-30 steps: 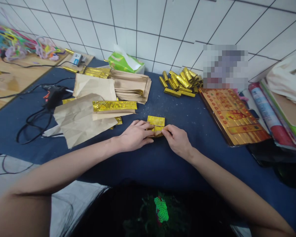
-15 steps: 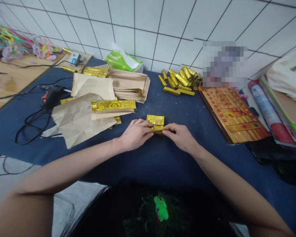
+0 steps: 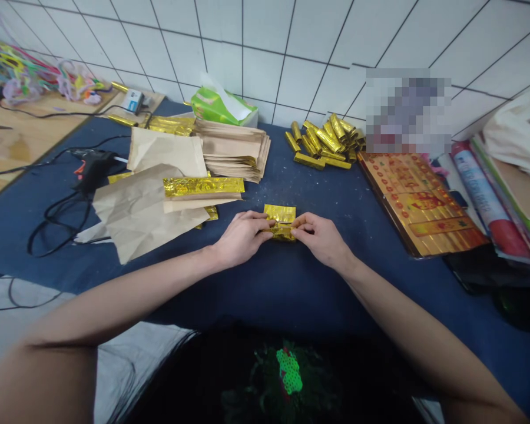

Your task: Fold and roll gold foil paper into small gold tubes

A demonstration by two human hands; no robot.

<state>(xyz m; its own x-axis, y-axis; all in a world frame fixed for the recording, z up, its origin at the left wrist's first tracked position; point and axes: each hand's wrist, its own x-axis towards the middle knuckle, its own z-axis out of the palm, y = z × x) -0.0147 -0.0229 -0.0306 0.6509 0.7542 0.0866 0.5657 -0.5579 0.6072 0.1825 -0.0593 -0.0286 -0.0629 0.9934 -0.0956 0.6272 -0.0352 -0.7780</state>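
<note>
A small sheet of gold foil paper (image 3: 281, 213) lies on the dark blue tablecloth in front of me, its near part folded or rolled up. My left hand (image 3: 242, 237) is closed on the left end of that fold, thumb and fingers pressed together. At the right end, my right hand (image 3: 321, 240) pinches the same fold between thumb and fingers. Fingers cover both ends of the paper. Left of my hands, a gold foil strip (image 3: 203, 187) rests on sheets of brown paper (image 3: 150, 212).
Gold paper rolls (image 3: 322, 141) are piled near the tiled wall. A stack of brown paper (image 3: 234, 150) and a green tissue pack (image 3: 221, 106) stand at the back. A corded glue gun (image 3: 92, 168) lies left; an orange-gold packet (image 3: 424, 203) lies right.
The near edge of the gold paper has been turned over, and more gold surface shows between my fingers. Both hands stay in nearly the same place. The view has shifted slightly.
</note>
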